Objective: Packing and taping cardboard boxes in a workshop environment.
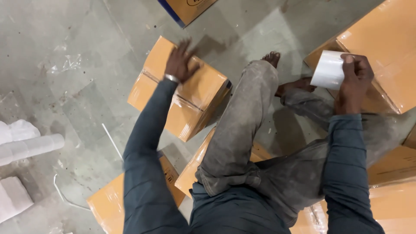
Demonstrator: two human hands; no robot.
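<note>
Biggest on the floor: the large tan cardboard carton (385,47) at top right, its taped top glossy under the light. Against its near edge the right hand (354,80) is clamped round a wide roll of clear packing tape (328,69), thumb over the rim, fingers curled behind. Over to the left, the smaller tan cardboard box sealed with clear tape (190,95) sits tilted on the grey concrete floor (56,99), and the left hand (180,60) lies flat on its top, fingers spread wide, blurred, gripping nothing. More tan cartons (392,167) crowd the bottom edge under the person's legs. Another box with a blue edge (186,8) pokes in at the top. At far left, white paper-wrapped rolls (28,147) lie on the floor.
</note>
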